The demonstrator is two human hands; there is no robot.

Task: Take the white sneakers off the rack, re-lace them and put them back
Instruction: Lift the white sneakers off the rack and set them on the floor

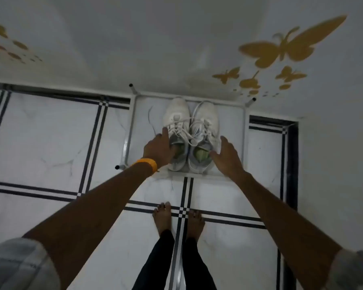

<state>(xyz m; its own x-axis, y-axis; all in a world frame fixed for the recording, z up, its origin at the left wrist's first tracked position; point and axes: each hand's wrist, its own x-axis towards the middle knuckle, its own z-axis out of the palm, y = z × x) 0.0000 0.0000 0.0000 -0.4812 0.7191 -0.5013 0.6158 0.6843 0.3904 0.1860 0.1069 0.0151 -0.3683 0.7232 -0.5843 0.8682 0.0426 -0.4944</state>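
Observation:
Two white sneakers stand side by side on the top of a grey metal rack [244, 132], toes toward the wall, laces loosely tied. My left hand [158, 148], with an orange wristband, is on the left sneaker [176, 114]: its thumb dips into the green-lined opening and its fingers lie along the shoe's outer side. My right hand [226, 155] is spread beside the right sneaker [205, 114], its thumb touching the collar and its fingers apart next to the outer side.
The rack stands against a white wall with yellow butterfly stickers [289, 47]. Black-capped rack posts [131, 85] stick up at its corners. My bare feet [162, 218] stand on white floor tiles with black stripes, just in front of the rack.

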